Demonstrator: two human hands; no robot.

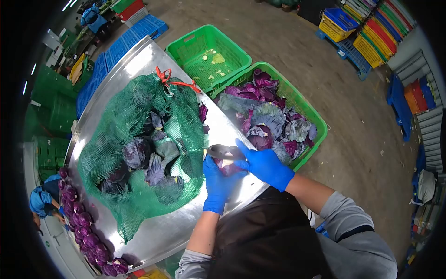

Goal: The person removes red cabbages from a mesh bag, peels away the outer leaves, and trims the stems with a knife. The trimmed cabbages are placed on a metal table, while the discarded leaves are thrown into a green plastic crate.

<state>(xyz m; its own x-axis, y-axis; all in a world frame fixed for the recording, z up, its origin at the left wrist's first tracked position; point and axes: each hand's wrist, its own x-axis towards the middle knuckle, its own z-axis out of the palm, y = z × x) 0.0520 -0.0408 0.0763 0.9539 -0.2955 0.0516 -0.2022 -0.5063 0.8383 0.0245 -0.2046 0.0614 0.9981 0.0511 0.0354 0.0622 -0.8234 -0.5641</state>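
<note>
My left hand [216, 182], in a blue glove, is wrapped round a red cabbage [227, 166] at the table's right edge. My right hand [267, 168], also blue-gloved, is closed on a knife [224, 152] whose blade lies across the top of the cabbage. Part of the cabbage is hidden by my fingers. Left of my hands, a green mesh bag [109, 135] with a red tie lies torn or opened, with dark cabbages [136, 153] and loose leaves showing. Beyond my right hand, a green crate [318, 139] holds purple leaves [269, 118].
The metal table [139, 58] carries a row of purple cabbages [85, 219] along its left edge. Another green crate [186, 42] holds a few scraps. A co-worker [42, 200] is at the lower left, another person [94, 19] at the upper left.
</note>
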